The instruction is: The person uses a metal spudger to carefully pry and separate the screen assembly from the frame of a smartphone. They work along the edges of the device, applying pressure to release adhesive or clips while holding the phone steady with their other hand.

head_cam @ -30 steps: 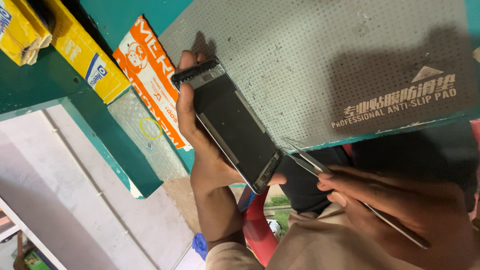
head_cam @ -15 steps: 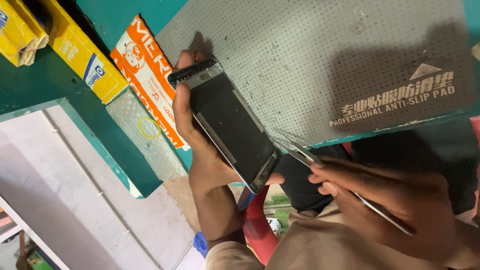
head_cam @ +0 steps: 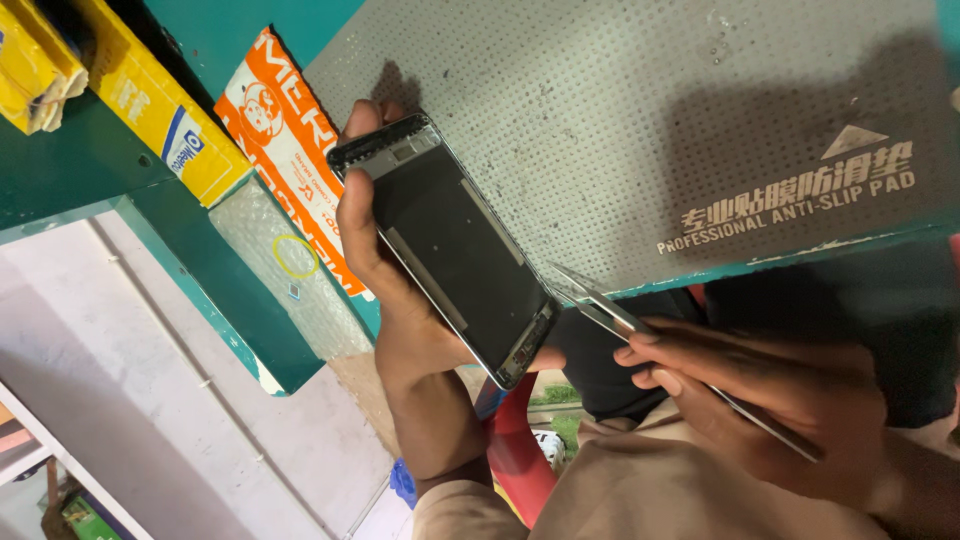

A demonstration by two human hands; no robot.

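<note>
Fingers of the left hand (head_cam: 385, 255) wrap one long edge of a dark phone frame (head_cam: 445, 245), thumb on the opposite edge near its lower corner, holding it tilted above the front edge of a grey perforated mat (head_cam: 640, 110) on the green counter (head_cam: 80, 170). The right hand (head_cam: 770, 385), pinched closed, grips metal tweezers (head_cam: 600, 305) whose tips point at the frame's lower corner. An orange-and-white packet (head_cam: 280, 140) lies beside the mat.

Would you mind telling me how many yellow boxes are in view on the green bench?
2: one yellow box at the top left corner, another long yellow box beside it, near the orange packet. Others may lie outside the frame.
</note>
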